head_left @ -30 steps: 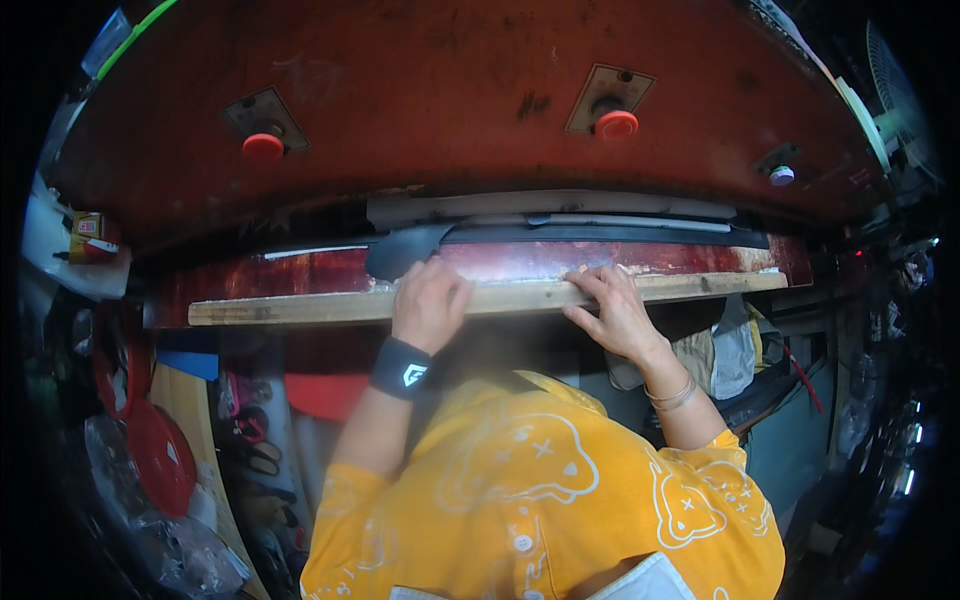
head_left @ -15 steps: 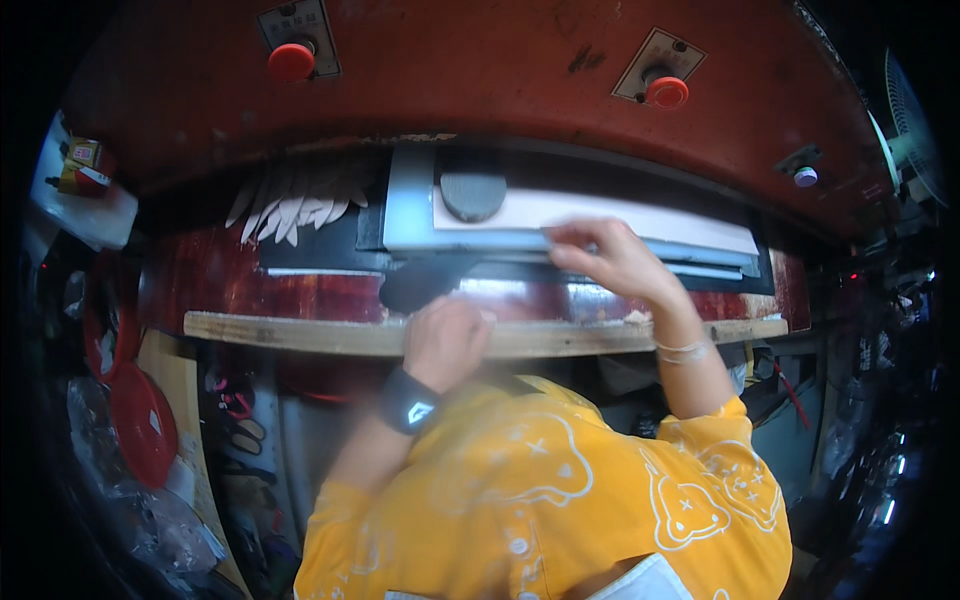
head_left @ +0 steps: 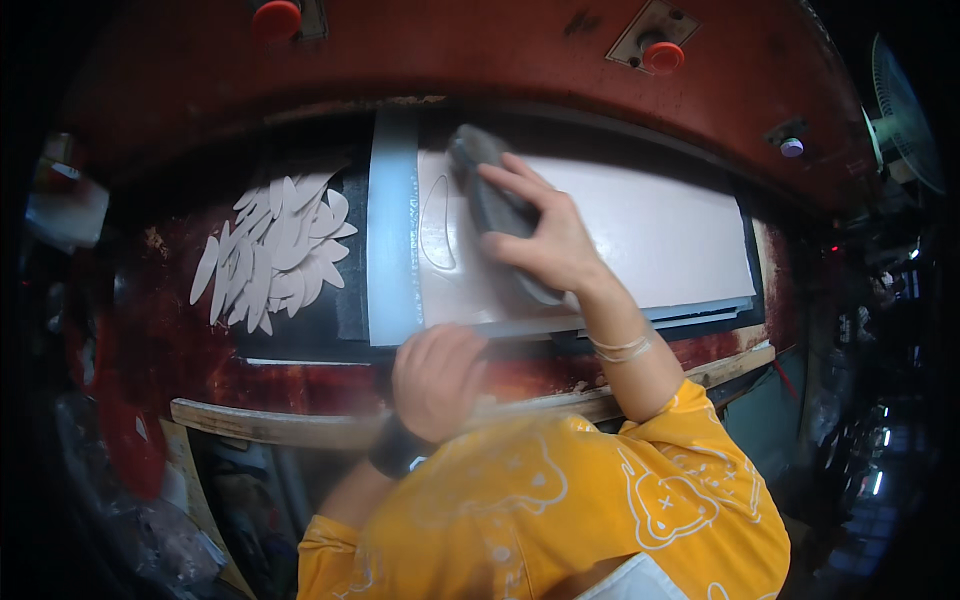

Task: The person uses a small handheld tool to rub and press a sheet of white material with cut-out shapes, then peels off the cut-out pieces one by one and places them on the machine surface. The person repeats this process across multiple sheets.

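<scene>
Containers: at the near left, below the worktop, a clear plastic bag lies beside a red rounded object; the contents of the bag cannot be made out, and the image is too dim to tell whether the red object is hollow.

Edges and room: a wooden strip runs along the near edge of the worktop, partly hidden by the yellow shirt. A pale blue board carries a white sheet; the board shows as a band at the sheet's left. The sheet's bare surface extends from the right hand to its right edge. At the far side, a red machine panel with two red buttons overhangs the work.

Hands: the right hand grips a dark grey block, thumb apart from the fingers. The block stands over the left part of the sheet, slanting from far left to near right, just right of a thin curved outline. The left hand, with a dark wristband, is blurred near the board's near edge; finger closure and contact cannot be told.

Left of the board, white crescent-shaped pieces lie heaped on a black mat.
</scene>
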`<action>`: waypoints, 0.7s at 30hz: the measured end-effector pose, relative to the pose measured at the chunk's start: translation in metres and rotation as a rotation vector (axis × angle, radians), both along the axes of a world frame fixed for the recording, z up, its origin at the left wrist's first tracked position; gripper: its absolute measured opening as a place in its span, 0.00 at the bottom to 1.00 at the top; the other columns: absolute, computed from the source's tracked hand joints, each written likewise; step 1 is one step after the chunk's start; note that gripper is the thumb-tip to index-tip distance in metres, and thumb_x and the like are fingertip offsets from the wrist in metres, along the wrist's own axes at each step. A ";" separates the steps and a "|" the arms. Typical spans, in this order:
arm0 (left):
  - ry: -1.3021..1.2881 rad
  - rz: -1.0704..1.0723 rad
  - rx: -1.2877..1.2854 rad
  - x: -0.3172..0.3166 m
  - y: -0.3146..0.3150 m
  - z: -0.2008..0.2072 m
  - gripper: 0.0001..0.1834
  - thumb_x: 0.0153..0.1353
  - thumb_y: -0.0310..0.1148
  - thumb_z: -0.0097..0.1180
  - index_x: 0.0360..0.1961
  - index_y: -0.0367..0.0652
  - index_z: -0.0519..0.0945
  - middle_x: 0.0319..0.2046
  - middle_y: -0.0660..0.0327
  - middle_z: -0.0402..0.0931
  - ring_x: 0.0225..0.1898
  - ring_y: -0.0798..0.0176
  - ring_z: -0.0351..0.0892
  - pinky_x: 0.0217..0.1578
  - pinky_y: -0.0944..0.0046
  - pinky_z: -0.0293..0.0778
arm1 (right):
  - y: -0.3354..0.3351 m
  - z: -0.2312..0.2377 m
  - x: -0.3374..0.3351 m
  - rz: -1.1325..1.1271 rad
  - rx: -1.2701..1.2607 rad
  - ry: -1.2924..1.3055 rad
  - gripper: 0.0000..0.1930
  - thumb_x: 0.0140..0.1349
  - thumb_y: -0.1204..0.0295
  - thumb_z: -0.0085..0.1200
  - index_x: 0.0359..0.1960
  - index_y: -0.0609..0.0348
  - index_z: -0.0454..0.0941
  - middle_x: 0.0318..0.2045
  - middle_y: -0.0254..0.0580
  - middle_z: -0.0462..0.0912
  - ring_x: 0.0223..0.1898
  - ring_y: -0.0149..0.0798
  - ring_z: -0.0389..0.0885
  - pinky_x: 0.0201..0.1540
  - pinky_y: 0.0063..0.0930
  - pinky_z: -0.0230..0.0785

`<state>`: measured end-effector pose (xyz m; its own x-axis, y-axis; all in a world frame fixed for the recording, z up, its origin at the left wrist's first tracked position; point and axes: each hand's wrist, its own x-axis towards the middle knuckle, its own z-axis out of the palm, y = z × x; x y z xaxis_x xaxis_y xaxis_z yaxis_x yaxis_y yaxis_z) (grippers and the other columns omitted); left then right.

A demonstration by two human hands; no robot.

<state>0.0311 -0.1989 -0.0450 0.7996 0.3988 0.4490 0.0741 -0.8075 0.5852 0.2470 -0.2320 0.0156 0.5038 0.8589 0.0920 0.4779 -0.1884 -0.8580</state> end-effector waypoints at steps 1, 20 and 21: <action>-0.002 0.005 -0.008 0.000 -0.001 -0.001 0.16 0.45 0.27 0.63 0.39 0.42 0.80 0.42 0.59 0.75 0.47 0.52 0.74 0.49 0.54 0.66 | -0.007 0.001 0.006 -0.023 -0.028 -0.075 0.35 0.40 0.65 0.60 0.57 0.54 0.75 0.65 0.63 0.59 0.67 0.57 0.59 0.65 0.40 0.55; 0.013 0.017 -0.075 -0.002 -0.004 0.002 0.15 0.44 0.27 0.64 0.37 0.42 0.81 0.42 0.57 0.76 0.48 0.49 0.74 0.50 0.51 0.67 | -0.042 -0.024 0.008 -0.129 -0.084 -0.493 0.30 0.50 0.64 0.61 0.57 0.54 0.73 0.63 0.61 0.62 0.65 0.61 0.56 0.65 0.48 0.53; 0.019 0.018 -0.073 -0.005 -0.008 0.002 0.15 0.45 0.26 0.63 0.37 0.42 0.81 0.44 0.55 0.76 0.50 0.47 0.73 0.52 0.50 0.66 | -0.056 -0.025 0.017 -0.136 -0.019 -0.470 0.29 0.52 0.63 0.61 0.58 0.55 0.72 0.62 0.60 0.62 0.65 0.60 0.56 0.65 0.48 0.52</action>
